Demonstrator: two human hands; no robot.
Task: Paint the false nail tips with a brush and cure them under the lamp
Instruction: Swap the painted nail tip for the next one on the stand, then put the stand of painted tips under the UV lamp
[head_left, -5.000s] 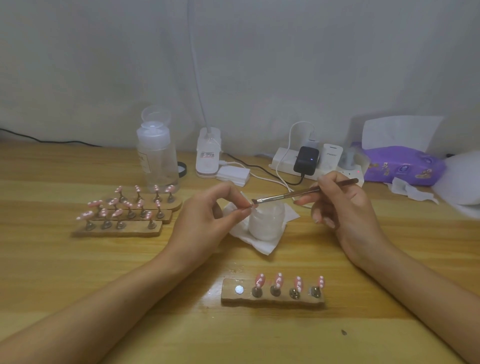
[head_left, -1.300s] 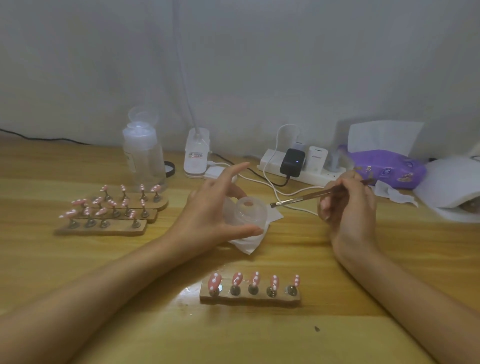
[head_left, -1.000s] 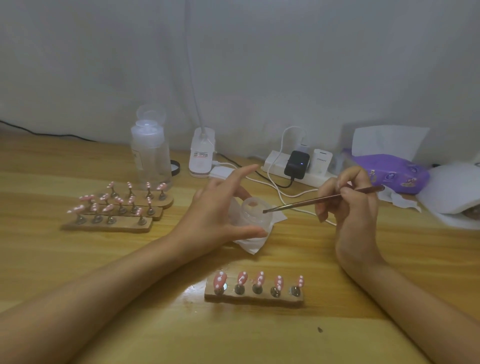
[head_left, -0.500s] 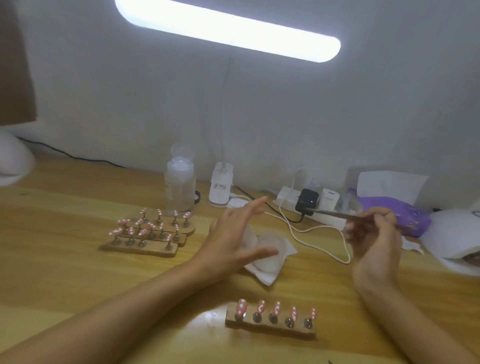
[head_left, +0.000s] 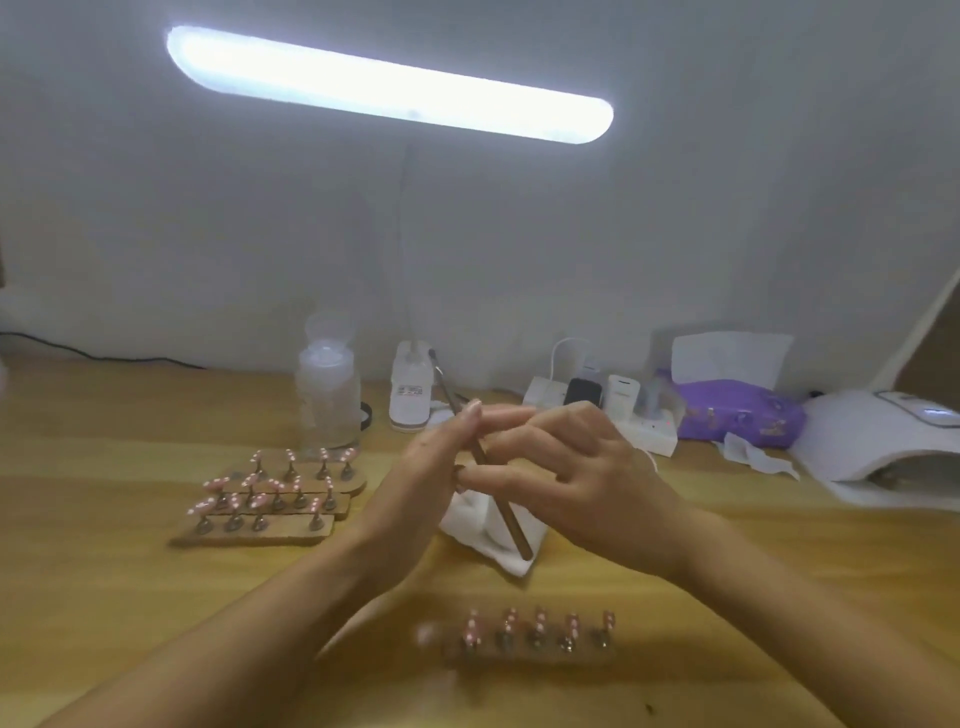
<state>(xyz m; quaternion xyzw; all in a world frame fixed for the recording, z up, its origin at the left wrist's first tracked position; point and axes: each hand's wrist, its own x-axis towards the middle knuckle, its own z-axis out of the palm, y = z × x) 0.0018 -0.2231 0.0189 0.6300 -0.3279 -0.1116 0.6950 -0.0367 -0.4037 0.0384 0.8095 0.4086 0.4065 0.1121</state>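
My two hands meet over the middle of the wooden table. The brush (head_left: 511, 527) runs slanted between them, bristle end up and to the left, handle end down and to the right. My left hand (head_left: 426, 473) pinches its upper part with the fingertips. My right hand (head_left: 571, 467) lays its fingers across the handle and holds it. Below the hands, a wooden holder (head_left: 530, 642) carries a row of pink nail tips, blurred. The white curing lamp (head_left: 883, 447) stands at the far right. The small jar is hidden behind my hands on the white tissue (head_left: 483, 525).
Three more wooden holders with pink tips (head_left: 270, 499) stand to the left. Behind are a clear bottle (head_left: 327, 400), the desk lamp's base (head_left: 411, 395), a power strip (head_left: 602, 410) and a purple tissue pack (head_left: 737, 410). The lit lamp bar (head_left: 389, 85) hangs overhead.
My left hand let go of the jar and rose to meet my right hand at the brush. The brush swung from lying level to a steep slant. The view tilted up.
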